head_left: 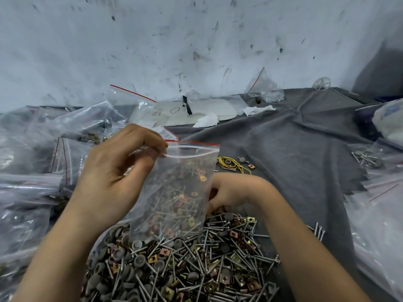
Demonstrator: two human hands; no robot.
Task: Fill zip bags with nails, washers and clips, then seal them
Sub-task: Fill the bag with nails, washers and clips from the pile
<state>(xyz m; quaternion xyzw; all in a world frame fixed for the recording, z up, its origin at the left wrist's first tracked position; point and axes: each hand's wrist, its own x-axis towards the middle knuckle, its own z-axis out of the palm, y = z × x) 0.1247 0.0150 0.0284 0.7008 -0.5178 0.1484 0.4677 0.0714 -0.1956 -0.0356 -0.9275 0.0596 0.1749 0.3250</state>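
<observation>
The left hand (113, 171) is raised over the desk and pinches the top left corner of a small clear plastic zip bag with a red strip along its mouth (181, 171), thumb and fingertips clamped on the seal edge. The bag hangs upright from that grip with its mouth parted. Its lower edge reaches the heap of silver nails, grey round washers and brass-coloured square clips (196, 258) on the wrinkled grey cloth (294, 149). Nails and clips show through the film, though I cannot tell whether they lie inside or behind it. The right hand (229, 192) is low, just right of and partly behind the bag, with curled fingers at the heap's far edge; whether they hold anything is hidden. A coil of yellow wire (231, 163) lies beyond that hand.
</observation>
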